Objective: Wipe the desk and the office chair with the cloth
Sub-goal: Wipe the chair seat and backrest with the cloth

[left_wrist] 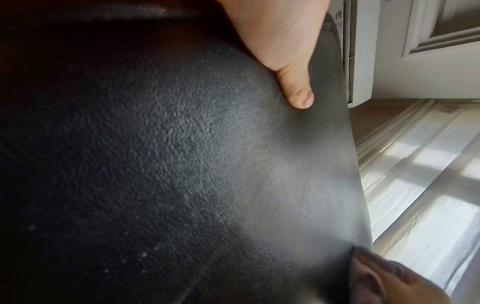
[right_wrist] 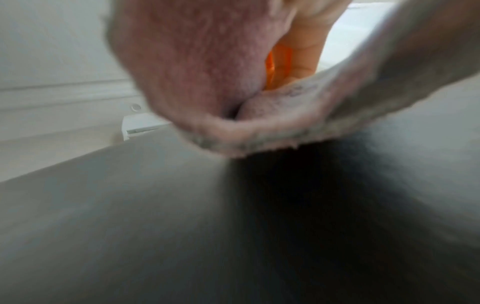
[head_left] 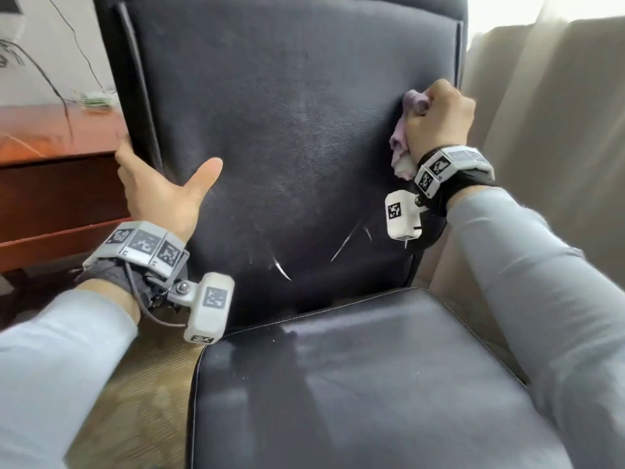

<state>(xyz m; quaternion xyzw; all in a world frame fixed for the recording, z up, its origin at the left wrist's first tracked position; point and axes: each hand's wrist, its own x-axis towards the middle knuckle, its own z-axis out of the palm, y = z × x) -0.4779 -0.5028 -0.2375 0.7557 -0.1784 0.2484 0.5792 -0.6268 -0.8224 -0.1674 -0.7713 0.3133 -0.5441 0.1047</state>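
The right hand (head_left: 439, 120) is closed into a fist around a bunched pink cloth (head_left: 404, 130). The grip is clamped on the cloth, which is pressed against the right side of the backrest (head_left: 287, 130) of the black office chair, close to its right edge. Folds of the cloth are seen protruding above and below the fist. In the right wrist view the cloth (right_wrist: 207, 72) fills the upper part of the picture and is blurred; a finger of the right hand (right_wrist: 306, 47) is partly seen behind it, and the dark backrest (right_wrist: 233, 226) lies below.

The left hand (head_left: 159, 194) is placed on the left edge of the backrest. Its thumb is laid out straight on the front face, while the fingers are passed behind the edge and are hidden; whether they are curled round the edge cannot be told. In the left wrist view the thumb (left_wrist: 296, 90) is pressed flat on the grained leather (left_wrist: 182, 154), and the cloth (left_wrist: 369, 275) with the right hand (left_wrist: 415, 286) is cut off at the lower right corner.

The seat cushion (head_left: 338, 384) lies in the foreground. A reddish wooden tabletop (head_left: 50, 137) stands to the left of the chair, partly cut off by the frame. Pale curtains (head_left: 541, 96) hang to the right.
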